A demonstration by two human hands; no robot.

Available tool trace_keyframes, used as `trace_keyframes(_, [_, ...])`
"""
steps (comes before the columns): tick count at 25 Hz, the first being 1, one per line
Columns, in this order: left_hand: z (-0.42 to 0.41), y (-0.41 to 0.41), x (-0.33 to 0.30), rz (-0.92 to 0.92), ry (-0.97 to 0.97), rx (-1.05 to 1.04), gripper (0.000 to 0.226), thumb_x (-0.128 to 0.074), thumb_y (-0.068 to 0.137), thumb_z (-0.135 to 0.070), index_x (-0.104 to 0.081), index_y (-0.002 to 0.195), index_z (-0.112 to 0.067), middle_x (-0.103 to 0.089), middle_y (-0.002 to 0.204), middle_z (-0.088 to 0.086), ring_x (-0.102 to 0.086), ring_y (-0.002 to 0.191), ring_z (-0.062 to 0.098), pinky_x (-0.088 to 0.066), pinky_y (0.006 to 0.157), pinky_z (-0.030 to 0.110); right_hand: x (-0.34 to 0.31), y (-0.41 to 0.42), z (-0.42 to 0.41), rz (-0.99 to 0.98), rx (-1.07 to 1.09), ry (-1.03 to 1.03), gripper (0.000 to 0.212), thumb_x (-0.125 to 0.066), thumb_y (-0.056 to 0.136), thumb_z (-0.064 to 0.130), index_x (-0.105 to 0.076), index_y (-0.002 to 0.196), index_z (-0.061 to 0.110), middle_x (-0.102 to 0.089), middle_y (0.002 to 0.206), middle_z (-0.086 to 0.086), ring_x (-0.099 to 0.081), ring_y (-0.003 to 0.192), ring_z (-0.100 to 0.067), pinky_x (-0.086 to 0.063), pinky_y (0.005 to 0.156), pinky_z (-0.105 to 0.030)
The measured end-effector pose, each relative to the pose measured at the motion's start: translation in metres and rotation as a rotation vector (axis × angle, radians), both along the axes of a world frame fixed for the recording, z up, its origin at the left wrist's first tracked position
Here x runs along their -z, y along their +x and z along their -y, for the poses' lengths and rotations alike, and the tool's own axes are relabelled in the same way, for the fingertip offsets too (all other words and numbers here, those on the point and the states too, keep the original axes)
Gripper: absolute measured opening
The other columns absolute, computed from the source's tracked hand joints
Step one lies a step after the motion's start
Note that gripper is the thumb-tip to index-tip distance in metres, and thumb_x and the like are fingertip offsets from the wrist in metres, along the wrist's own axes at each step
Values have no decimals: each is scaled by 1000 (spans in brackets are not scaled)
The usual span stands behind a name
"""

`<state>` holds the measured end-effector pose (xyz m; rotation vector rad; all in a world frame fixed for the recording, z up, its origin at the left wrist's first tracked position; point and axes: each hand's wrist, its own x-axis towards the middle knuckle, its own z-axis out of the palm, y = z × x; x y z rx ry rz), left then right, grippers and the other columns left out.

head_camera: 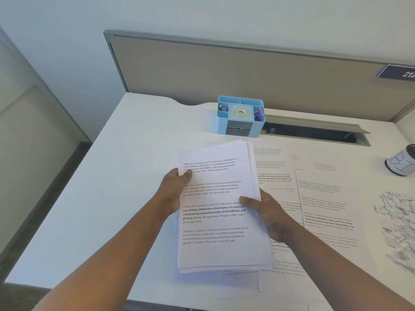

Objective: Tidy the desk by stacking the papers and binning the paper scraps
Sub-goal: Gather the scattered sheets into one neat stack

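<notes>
The left hand [174, 191] grips the left edge of a stack of papers [215, 205], thumb pressed on the top sheet near its upper lines of text, fingers curled underneath out of sight. The right hand [268, 213] holds the right edge of the same stack, thumb lying across the printed face near the middle and the remaining fingers hidden below. The stack sits between the two hands above the white desk [125, 176], its sheets slightly fanned at the top right corner and the bottom edge.

Beneath and to the right of the stack, loose printed sheets [323, 198] lie flat on the desk, overlapping one another. Farther right, at the frame's edge, a heap of paper scraps [397, 223] rests on the desk. Behind the stack stands a light blue desk organiser [240, 117] with a roll of tape in its centre compartment. A dark-topped cup [402, 162] stands at the far right, behind the scraps.
</notes>
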<state>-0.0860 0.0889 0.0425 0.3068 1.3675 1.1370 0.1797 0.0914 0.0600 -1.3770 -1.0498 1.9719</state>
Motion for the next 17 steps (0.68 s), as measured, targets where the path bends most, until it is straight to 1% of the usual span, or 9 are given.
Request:
trace_keyframes(2, [3, -1, -3, 43, 23, 19, 25, -64, 101, -14, -62, 124, -4, -74, 118, 18, -74, 103, 36, -61, 80, 54, 1, 2, -3, 23, -15, 6, 31, -67, 97, 13, -64, 128, 12, -76, 115, -11, -74, 105, -33, -60, 86, -48])
trace_keyframes(3, [7, -2, -3, 79, 27, 51, 27, -64, 100, -13, -62, 126, -4, -74, 120, 17, -73, 105, 36, -61, 82, 54, 1, 3, -6, 26, -14, 8, 31, -67, 97, 12, -65, 128, 12, -76, 115, -11, -74, 104, -33, -60, 86, -48])
trace_keyframes(6, [21, 3, -4, 159, 23, 171, 35, -61, 99, -8, -60, 134, -4, -69, 129, 19, -68, 117, 40, -55, 95, 60, -2, 5, -14, 5, -15, -4, 30, -67, 96, 11, -66, 127, 14, -76, 117, -12, -73, 106, -36, -59, 89, -52])
trace_keyframes(8, [32, 6, -3, 180, 54, 213, 40, -58, 100, -5, -57, 139, -6, -67, 133, 19, -65, 121, 41, -54, 98, 60, -2, 7, -22, -7, -48, 3, 31, -67, 96, 12, -65, 127, 14, -75, 118, -13, -72, 108, -37, -57, 93, -55])
trace_keyframes(12, [58, 10, -13, 182, 55, 191, 40, -54, 99, 1, -57, 138, -8, -67, 133, 18, -67, 119, 38, -58, 95, 53, -6, 5, -28, -47, -141, 37, 30, -67, 97, 11, -66, 127, 13, -75, 118, -12, -72, 108, -35, -57, 94, -52])
trace_keyframes(14, [71, 11, -16, 143, 31, 163, 41, -54, 99, 2, -57, 139, -8, -67, 133, 17, -67, 119, 38, -56, 97, 55, -5, 2, -31, -64, -183, 31, 30, -66, 97, 11, -65, 127, 12, -75, 118, -12, -72, 108, -35, -58, 94, -52])
trace_keyframes(17, [90, 15, -15, 73, 20, 52, 43, -56, 99, 3, -56, 141, -8, -67, 133, 18, -65, 122, 41, -51, 102, 59, -5, -7, -30, -156, -256, -21, 33, -64, 98, 12, -63, 130, 13, -74, 121, -13, -71, 110, -36, -57, 94, -53])
